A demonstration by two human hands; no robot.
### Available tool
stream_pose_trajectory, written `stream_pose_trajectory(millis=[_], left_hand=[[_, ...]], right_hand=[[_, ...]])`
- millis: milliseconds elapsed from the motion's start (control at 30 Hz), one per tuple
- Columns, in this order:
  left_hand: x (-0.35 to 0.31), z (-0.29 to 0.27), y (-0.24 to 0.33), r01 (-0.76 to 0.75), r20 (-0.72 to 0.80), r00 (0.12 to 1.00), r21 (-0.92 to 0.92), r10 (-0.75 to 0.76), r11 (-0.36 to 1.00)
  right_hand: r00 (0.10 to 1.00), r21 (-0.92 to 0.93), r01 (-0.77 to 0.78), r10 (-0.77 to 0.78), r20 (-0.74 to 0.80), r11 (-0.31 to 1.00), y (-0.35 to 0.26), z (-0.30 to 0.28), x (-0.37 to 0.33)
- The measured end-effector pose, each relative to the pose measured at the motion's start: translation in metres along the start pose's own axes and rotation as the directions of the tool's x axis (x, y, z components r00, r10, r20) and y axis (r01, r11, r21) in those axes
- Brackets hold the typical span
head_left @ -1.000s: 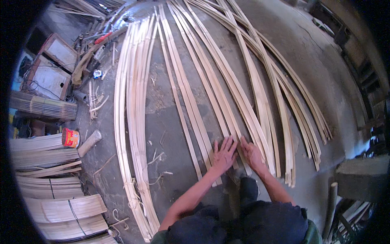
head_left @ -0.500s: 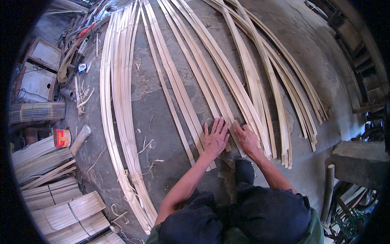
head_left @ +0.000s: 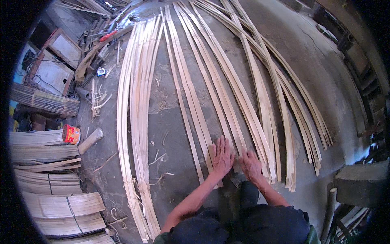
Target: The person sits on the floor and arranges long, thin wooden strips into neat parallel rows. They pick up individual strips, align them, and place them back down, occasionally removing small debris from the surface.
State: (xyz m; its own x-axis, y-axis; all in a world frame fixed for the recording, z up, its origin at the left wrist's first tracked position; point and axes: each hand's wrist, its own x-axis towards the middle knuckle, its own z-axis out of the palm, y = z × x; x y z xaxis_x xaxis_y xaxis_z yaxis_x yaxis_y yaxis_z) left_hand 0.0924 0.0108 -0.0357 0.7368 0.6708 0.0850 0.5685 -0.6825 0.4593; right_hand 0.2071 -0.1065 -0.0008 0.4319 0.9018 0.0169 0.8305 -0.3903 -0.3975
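Note:
Long pale split-bamboo strips lie in spread groups on the dark floor, their near ends towards me. My left hand is open and rests flat, fingers stretched forward, over the near ends of the middle strips. Close beside it, my right hand has its fingers bent down and closed on the end of a strip; the fingertips are partly hidden. To the left runs a longer bundle of strips, bound near its close end with a thin tie.
Crossing strips fan out to the right. Stacked, tied slat bundles, a red tin and a short wooden cylinder stand at the left. A concrete block and an upright pole are at the right.
The whole view has shifted, so the floor and strips appear lower and further right. Both hands stay at the strip ends; the right fingers look more curled.

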Motion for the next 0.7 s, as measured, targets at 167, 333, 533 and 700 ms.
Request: stream_pose_trajectory(millis=[167,333,533,700], left_hand=[[0.007,0.002,-0.011,0.032,0.026,0.999,0.035,-0.033,0.999],[0.008,-0.004,-0.010,0.026,-0.106,0.994,-0.032,-0.029,0.999],[0.032,-0.010,-0.005,0.283,0.031,0.922,-0.732,-0.386,0.619],[0.032,-0.022,-0.007,0.361,0.065,0.871,-0.756,-0.486,0.546]], right_hand=[[0.998,-0.034,0.038,-0.036,0.054,0.999,-0.018,0.016,-0.011],[1.000,0.156,0.028,-0.026,-0.016,0.987,-0.020,0.028,-0.010],[0.991,0.480,-0.128,0.130,0.030,0.868,-0.037,0.009,-0.005],[0.967,0.543,0.170,-0.035,-0.251,0.823,-0.044,0.027,-0.010]])
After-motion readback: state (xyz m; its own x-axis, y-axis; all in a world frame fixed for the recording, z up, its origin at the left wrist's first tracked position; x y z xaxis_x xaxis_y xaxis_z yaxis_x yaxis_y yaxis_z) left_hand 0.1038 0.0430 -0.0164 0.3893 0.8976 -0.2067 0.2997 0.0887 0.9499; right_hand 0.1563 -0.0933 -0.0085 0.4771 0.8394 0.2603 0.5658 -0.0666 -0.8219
